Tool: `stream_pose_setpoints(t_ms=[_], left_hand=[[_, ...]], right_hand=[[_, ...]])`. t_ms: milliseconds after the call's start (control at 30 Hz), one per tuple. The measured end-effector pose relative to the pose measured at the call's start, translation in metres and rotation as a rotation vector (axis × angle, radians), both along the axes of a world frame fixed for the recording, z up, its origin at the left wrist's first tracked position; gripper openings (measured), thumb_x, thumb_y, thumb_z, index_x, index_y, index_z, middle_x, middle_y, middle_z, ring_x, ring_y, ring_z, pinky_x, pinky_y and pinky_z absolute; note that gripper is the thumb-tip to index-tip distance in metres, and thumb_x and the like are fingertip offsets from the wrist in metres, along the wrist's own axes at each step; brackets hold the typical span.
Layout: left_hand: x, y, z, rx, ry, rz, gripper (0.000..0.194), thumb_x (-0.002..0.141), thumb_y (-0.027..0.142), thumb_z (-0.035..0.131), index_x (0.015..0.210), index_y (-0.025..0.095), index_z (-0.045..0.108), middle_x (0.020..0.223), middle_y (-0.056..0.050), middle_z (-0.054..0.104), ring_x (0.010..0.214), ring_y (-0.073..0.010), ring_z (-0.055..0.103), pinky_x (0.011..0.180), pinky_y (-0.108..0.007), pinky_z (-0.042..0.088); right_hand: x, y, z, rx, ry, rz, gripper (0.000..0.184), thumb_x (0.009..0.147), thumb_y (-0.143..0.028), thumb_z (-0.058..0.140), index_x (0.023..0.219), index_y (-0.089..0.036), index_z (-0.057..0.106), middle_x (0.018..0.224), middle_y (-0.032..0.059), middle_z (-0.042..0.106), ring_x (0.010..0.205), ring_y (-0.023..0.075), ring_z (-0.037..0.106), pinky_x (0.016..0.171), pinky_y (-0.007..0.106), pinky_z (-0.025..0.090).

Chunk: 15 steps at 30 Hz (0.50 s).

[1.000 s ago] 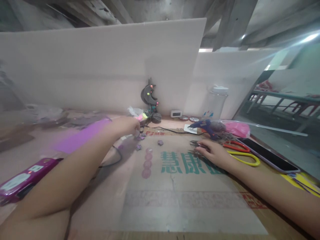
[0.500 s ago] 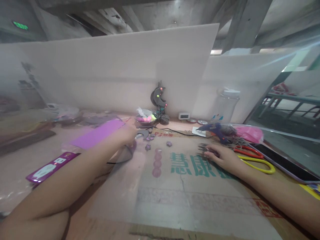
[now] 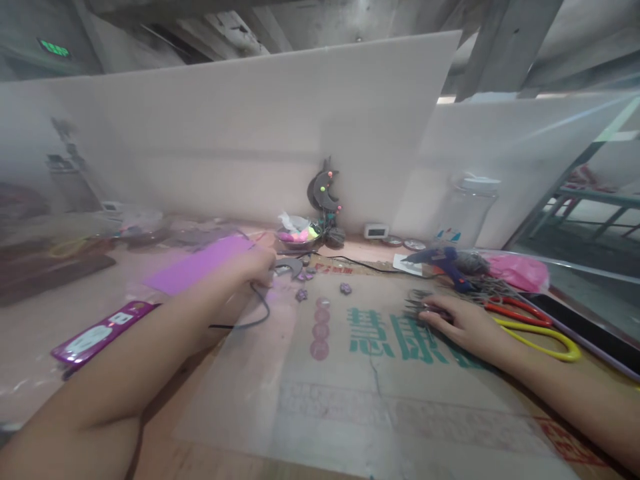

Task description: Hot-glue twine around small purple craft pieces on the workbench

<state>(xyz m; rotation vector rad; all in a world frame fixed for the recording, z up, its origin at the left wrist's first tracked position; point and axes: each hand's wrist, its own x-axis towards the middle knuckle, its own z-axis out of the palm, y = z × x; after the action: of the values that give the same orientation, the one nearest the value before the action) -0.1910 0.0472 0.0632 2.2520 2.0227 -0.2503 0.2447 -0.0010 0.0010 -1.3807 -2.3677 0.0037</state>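
My left hand (image 3: 257,265) reaches over the work surface beside a purple sheet (image 3: 197,263). Its fingers look closed, but blur and the back of the hand hide what they hold. A dark cord (image 3: 266,319) curves down just below it, and a grey crescent piece (image 3: 291,268) lies beside the fingertips. Small purple flower pieces (image 3: 345,288) lie to the right. My right hand (image 3: 447,317) rests low on the printed cardboard (image 3: 345,373), thumb and fingers closed around dark, pronged metal pieces (image 3: 415,303) whose exact kind is unclear.
Scissors with red and yellow handles (image 3: 543,337), a phone (image 3: 585,327) and a blue glue gun (image 3: 440,261) lie at the right. Behind stand a bowl of colourful bits (image 3: 299,239) and a dark crescent ornament (image 3: 323,192). A purple package (image 3: 105,333) lies left.
The view has turned slightly left, so most things appear farther right. A blurred purple bit by my left fingers no longer shows. My right hand keeps its place at the metal pieces.
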Motion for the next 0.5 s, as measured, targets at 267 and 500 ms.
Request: stream_pose_setpoints(t_ms=[267, 500], left_hand=[[-0.007, 0.003, -0.002, -0.012, 0.015, 0.007, 0.045, 0.06, 0.027, 0.068, 0.105, 0.019, 0.066, 0.069, -0.003, 0.07, 0.067, -0.0204, 0.063, 0.067, -0.027, 0.044], [-0.017, 0.013, -0.006, 0.019, 0.009, -0.014, 0.04, 0.058, 0.033, 0.07, 0.097, 0.021, 0.068, 0.072, -0.004, 0.071, 0.069, -0.0213, 0.063, 0.068, -0.028, 0.044]], right_hand=[[0.004, 0.003, -0.003, -0.015, -0.044, -0.006, 0.041, 0.087, -0.054, 0.046, 0.098, -0.021, 0.067, 0.096, 0.0105, 0.072, 0.081, 0.0273, 0.066, 0.07, 0.038, 0.052], [0.006, 0.005, -0.006, -0.013, -0.044, -0.003, 0.04, 0.088, -0.054, 0.045, 0.1, -0.022, 0.066, 0.1, 0.0103, 0.071, 0.084, 0.0277, 0.066, 0.073, 0.038, 0.051]])
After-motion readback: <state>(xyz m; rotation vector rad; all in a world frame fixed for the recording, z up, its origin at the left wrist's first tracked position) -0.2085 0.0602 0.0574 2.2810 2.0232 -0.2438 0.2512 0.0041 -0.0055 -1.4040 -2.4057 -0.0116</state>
